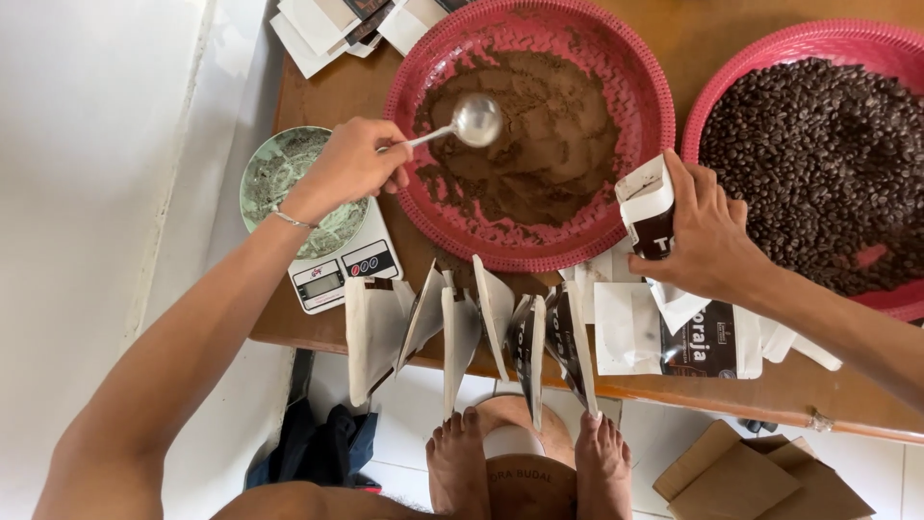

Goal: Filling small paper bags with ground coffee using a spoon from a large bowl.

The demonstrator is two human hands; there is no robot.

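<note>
My left hand [351,166] grips the handle of a metal spoon [476,121], whose bowl hovers over brown ground coffee [539,144] in a red woven basket [640,77]. My right hand [707,236] holds a small white and dark pouch [648,207] upright beside that basket's right rim. Several more pouches [472,332] stand open in a row along the wooden table's near edge [770,395].
A second red basket [818,43] of dark coffee beans sits at the right. A digital scale [337,265] with a green bowl [274,169] stands at the left. Flat pouches [703,342] lie under my right hand. More packets [327,24] lie far left. My bare feet [529,462] show below.
</note>
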